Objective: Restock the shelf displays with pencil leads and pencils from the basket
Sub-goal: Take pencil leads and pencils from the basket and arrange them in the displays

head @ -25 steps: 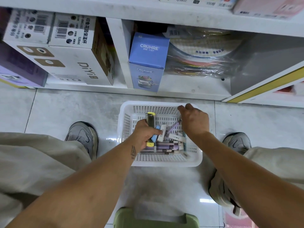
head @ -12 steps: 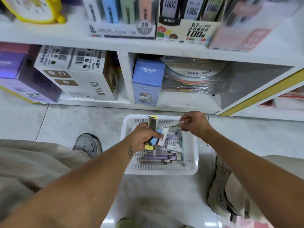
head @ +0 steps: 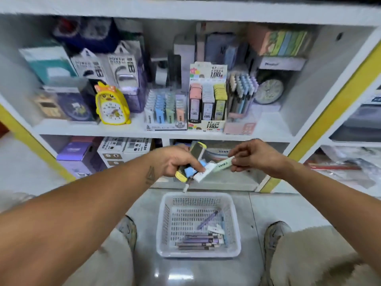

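Lead display (head: 207,108), label "100"

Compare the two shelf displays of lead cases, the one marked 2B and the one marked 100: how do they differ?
The 2B display holds slim cases in four colour columns: white, blue, green and peach. The 100 display holds wider cases in three columns: pink, grey and yellow. The 2B display has no tall back card, while the 100 display has a printed header card rising behind it. Both stand side by side on the same white shelf, facing forward.
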The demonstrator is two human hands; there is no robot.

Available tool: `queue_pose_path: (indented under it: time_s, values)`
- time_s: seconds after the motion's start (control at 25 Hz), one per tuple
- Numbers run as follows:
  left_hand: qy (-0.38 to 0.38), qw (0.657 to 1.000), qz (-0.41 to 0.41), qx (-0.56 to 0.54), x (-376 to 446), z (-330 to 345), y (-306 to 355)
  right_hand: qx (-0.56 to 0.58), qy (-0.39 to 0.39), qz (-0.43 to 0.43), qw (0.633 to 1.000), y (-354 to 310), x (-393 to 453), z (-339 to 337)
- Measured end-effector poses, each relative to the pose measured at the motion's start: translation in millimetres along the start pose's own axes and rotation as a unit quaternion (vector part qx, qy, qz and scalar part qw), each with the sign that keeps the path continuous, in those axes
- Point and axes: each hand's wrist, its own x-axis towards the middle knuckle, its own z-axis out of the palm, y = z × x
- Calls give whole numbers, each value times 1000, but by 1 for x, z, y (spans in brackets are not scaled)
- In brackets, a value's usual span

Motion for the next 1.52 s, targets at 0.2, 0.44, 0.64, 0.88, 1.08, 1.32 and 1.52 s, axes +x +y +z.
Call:
queue_pose_path:
  time_s: [0.2, 0.44, 0.64, 0.88, 1.08, 1.32, 1.52]
  values:
    - [10, 997, 42, -66, -54, -18, 56, -10, 25, -84, 996, -67, -20, -15]
    - [85, 974, 103, -185, -73, -49, 101, -39, 35, -138, 989, -133, -2, -13]
    - [162, 950, 124, -237, -66, -72, 113, -88, 108, -169, 976, -168, 32, 7]
    - [216, 936, 122, -250, -62, -115, 119, -227, 199, -257, 918, -179, 82, 34]
    - [222, 931, 124, -263, -58, -136, 124, -189, 164, -249, 936, -187, 117, 49]
    - [223, 928, 115, -276, -49, -154, 124, -126, 163, -190, 960, -189, 141, 52]
    - [218, 929, 99, -282, -39, -157, 120, -349, 235, -286, 861, -189, 158, 54]
